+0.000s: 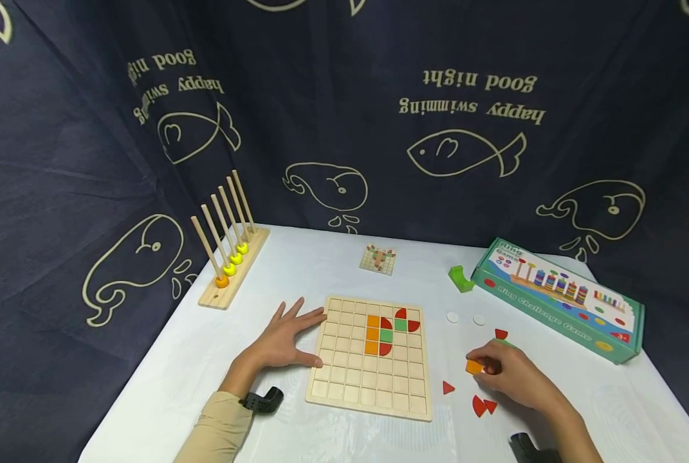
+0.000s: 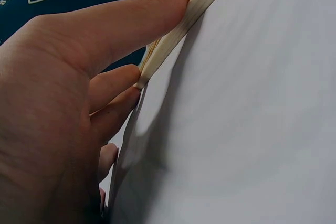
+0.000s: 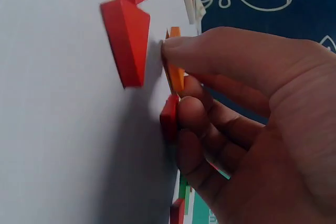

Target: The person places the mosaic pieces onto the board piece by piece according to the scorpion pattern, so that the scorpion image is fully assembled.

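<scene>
Orange block (image 1: 473, 366) sits clamped between the thumb and fingers of the right hand (image 1: 512, 376), over the worktop (image 1: 309, 263). Wooden board (image 1: 369, 379) lies to the left of those fingers, well apart from them. Left hand (image 1: 280, 341) has its fingers spread apart, thumb and forefinger touching the board's left edge. Near the right fingers, on their near side, are a red triangle (image 1: 448, 388) and a red quarter-circle (image 1: 478, 406); a white disc (image 1: 452, 317) lies beyond them.
</scene>
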